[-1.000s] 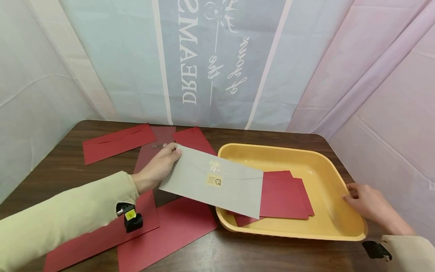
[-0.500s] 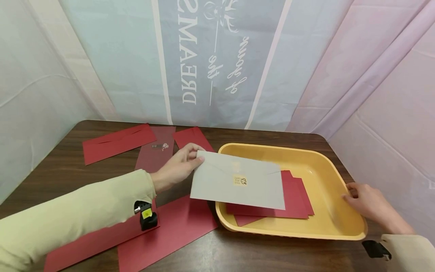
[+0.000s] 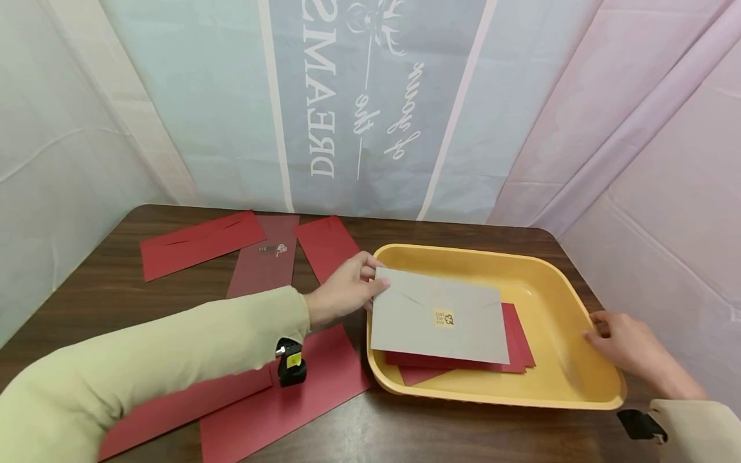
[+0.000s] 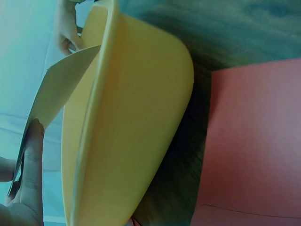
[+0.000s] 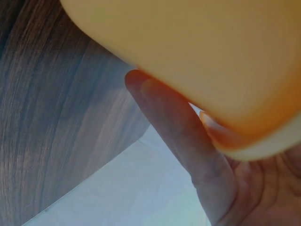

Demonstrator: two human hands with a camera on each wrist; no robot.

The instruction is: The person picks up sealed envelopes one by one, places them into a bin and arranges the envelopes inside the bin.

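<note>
My left hand (image 3: 350,289) pinches the left edge of a pale grey envelope (image 3: 413,334), thumb on top and fingers beneath. A small "just for you" sticker (image 3: 444,317) sits on its flap. The envelope overlaps the yellow plastic basin (image 3: 558,347); in the left wrist view the envelope (image 4: 61,84) slants across the basin's rim. Beneath it in the basin lie several red envelopes (image 3: 518,341), partly covered. My right hand (image 3: 628,344) grips the basin's right rim. From the right wrist view, its fingers (image 5: 178,125) lie along the basin's outer wall.
On the dark wooden table (image 3: 405,431), left of the basin, are a red envelope (image 3: 199,247), a maroon one (image 3: 263,270), another red one (image 3: 331,249) and overlapping red envelopes (image 3: 289,399) nearer me. A printed cloth (image 3: 376,109) hangs behind the table.
My left hand has carried the grey envelope rightward, from partly over the table to over the red envelopes in the basin. My right hand keeps its place on the rim.
</note>
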